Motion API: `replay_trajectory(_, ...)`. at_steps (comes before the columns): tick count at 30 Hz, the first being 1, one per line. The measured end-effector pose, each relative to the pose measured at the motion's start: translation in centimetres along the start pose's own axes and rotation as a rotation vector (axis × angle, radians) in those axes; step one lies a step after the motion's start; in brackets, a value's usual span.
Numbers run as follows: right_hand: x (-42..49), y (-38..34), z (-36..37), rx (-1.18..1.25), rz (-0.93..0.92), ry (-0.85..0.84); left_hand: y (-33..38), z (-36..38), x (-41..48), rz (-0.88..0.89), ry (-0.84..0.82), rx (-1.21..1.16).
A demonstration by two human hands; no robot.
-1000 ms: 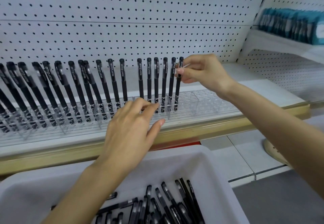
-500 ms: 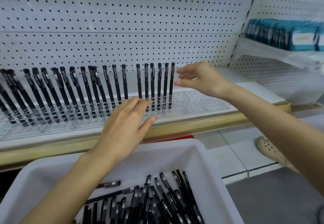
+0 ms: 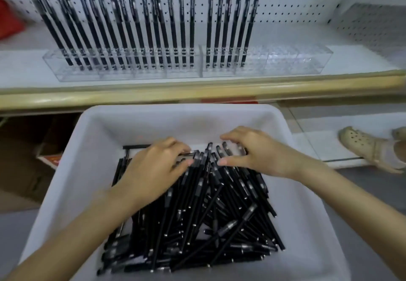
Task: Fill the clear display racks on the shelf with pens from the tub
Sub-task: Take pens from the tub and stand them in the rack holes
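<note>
White tub (image 3: 72, 149) is holding a heap of black pens (image 3: 197, 225). L hand (image 3: 151, 168) is lying on heap's far end, fingers curled, blurred: can't tell if gripping. R hand (image 3: 259, 155) is arching beside it, fingers spread. On shelf (image 3: 197, 93), L rack (image 3: 123, 71) is carrying a full row; R rack (image 3: 285, 61) six pens at its left end. Bare tub floor is showing btwn hands & far wall.

Two clear racks sit end to end on the shelf (image 3: 22, 65) before me. The left rack (image 3: 131, 74) carries a long row of standing pens (image 3: 182, 28), black and leaning back. The right rack (image 3: 285, 61) holds six at its left end. Below, my white tub (image 3: 180, 110) holds loose pens (image 3: 208, 214), black and heaped crisscross.
</note>
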State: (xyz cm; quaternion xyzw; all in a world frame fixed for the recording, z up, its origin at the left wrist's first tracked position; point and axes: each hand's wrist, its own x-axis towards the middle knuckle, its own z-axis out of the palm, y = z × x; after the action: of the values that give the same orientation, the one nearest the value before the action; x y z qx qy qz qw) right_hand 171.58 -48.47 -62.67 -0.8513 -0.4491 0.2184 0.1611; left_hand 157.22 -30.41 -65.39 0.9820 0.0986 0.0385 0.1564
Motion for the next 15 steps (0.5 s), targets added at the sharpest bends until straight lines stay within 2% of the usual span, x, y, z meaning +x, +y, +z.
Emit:
replay_trajectory(6,-1.4,-0.2,6.3,0.203,0.076,-0.031,-0.2,2.8,-4.0,-0.166,-0.235,-0.088)
replay_trajectory(10,-2.0,0.1,8.0,0.268,0.138,-0.041,-0.3,3.9,-4.6,-0.196,-0.255,-0.047)
replay_trajectory(15,-3.5,1.3,7.8,0.295,0.194,-0.06,-0.6,5.1,-4.7,-0.254,-0.273,-0.13)
